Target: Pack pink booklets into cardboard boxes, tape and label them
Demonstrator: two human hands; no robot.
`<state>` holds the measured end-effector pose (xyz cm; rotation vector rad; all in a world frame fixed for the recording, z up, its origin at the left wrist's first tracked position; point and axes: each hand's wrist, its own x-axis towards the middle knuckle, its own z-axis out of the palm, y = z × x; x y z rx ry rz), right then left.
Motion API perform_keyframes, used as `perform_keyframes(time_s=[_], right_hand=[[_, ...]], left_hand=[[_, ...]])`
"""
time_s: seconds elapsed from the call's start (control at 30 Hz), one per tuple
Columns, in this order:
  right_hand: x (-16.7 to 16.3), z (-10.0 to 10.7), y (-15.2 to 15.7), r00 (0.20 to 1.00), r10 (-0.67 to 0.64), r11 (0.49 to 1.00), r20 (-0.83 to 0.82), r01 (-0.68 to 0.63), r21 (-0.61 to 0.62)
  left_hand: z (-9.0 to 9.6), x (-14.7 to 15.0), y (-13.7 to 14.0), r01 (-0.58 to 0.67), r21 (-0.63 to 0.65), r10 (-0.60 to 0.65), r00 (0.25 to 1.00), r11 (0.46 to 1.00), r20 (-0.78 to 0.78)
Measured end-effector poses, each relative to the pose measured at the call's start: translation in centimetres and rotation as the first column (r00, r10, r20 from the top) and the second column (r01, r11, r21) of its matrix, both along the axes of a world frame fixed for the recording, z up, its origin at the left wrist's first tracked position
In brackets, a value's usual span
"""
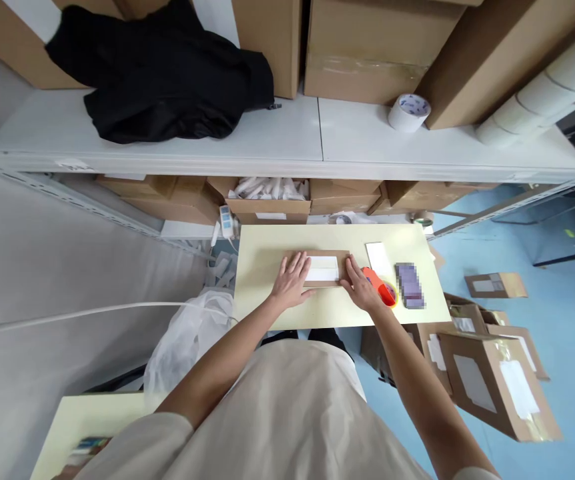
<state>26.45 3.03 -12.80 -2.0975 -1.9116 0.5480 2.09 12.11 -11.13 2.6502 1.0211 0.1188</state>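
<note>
Cardbd box (309, 283) on table (257, 267), white label (324, 269) already on top. L hand (291, 280) on box L end, R hand (361, 287) at R end; fingers straight, no grip. Whether label fully stuck: can't tell.

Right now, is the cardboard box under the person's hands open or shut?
It looks shut: the cardboard box has a flat top bearing a white label, no raised flap shows; left hand and right hand partly cover it.
</note>
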Motion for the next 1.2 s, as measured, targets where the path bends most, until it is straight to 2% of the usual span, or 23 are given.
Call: perform_keyframes(time_s=[0.07,0.13,0.17,0.23,0.33,0.47,0.57,0.67,0.77,0.8,0.87,0.97,1.03,1.1,1.13,1.17,1.2], right_hand=[[0.8,-0.8,-1.8,0.982,-0.190,0.981,-0.002,0.190,0.044],[1.7,-1.8,-3.8,0.906,-0.419,0.908,0.057,0.417,0.042],[2.1,-2.2,-4.7,0.866,-0.490,0.871,0.100,0.491,0.013],[2.7,-3.0,-5.7,0.827,-0.533,0.828,0.178,0.553,-0.094],[3.2,-3.8,-5.4,0.832,-0.512,0.792,0.215,0.554,-0.258],[3.7,-3.7,-4.5,0.835,-0.510,0.765,0.206,0.549,-0.337],[4.9,-2.2,-4.9,0.837,-0.533,0.798,0.123,0.546,-0.255],[6.3,1.0,-5.0,0.825,-0.546,0.837,-0.143,0.542,-0.070],[6.2,5.0,-3.2,0.800,-0.434,0.858,-0.415,0.507,0.080],[5.6,6.1,-2.2,0.791,-0.386,0.871,-0.475,0.482,0.096],[4.0,7.9,0.3,0.785,-0.296,0.925,-0.545,0.377,0.039],[1.4,8.8,3.6,0.824,-0.190,0.981,-0.535,0.183,-0.067],[0.4,8.6,4.9,0.872,-0.136,0.990,-0.471,0.101,-0.097],[0.0,8.2,5.5,0.911,-0.084,0.995,-0.403,0.052,-0.090],[0.0,8.1,5.6,0.924,-0.059,0.996,-0.379,0.031,-0.081],[0.1,8.0,5.6,0.932,-0.037,0.997,-0.362,0.011,-0.074],[0.2,7.9,5.5,0.936,-0.017,0.998,-0.351,-0.007,-0.068]], left_hand=[[-0.3,0.2,0.0,0.005,0.011,-0.004,0.999,1.000,-0.035],[-0.5,0.2,0.0,0.002,0.031,0.000,0.998,1.000,-0.060],[-0.4,0.3,0.0,0.000,0.042,0.003,0.998,0.999,-0.066],[-0.2,0.4,0.0,0.000,0.054,0.004,0.998,0.999,-0.069],[0.1,0.7,0.1,0.016,0.040,-0.013,0.998,0.999,-0.069],[-0.2,0.9,0.3,0.003,0.014,-0.002,0.997,1.000,-0.073],[-0.8,0.7,0.3,0.015,0.014,-0.014,0.998,1.000,-0.062],[-1.2,0.4,0.2,0.046,0.034,-0.044,0.997,0.998,-0.059],[-1.2,0.0,-0.5,0.066,0.061,-0.062,0.995,0.996,-0.073],[-1.2,-0.1,-0.9,0.074,0.067,-0.068,0.995,0.995,-0.079],[-1.1,-0.5,-1.6,0.084,0.069,-0.077,0.993,0.994,-0.093],[-0.8,-0.9,-2.5,0.071,0.031,-0.068,0.994,0.997,-0.091],[-0.4,-1.0,-2.6,0.048,-0.044,-0.050,0.998,0.998,-0.042],[0.0,-0.8,-2.4,-0.012,-0.183,0.027,0.997,0.983,0.078],[0.3,-0.6,-2.2,-0.063,-0.278,0.114,0.979,0.959,0.169],[0.6,-0.2,-2.0,-0.120,-0.394,0.239,0.933,0.911,0.269],[0.9,0.2,-1.8,-0.162,-0.531,0.389,0.852,0.832,0.351]])
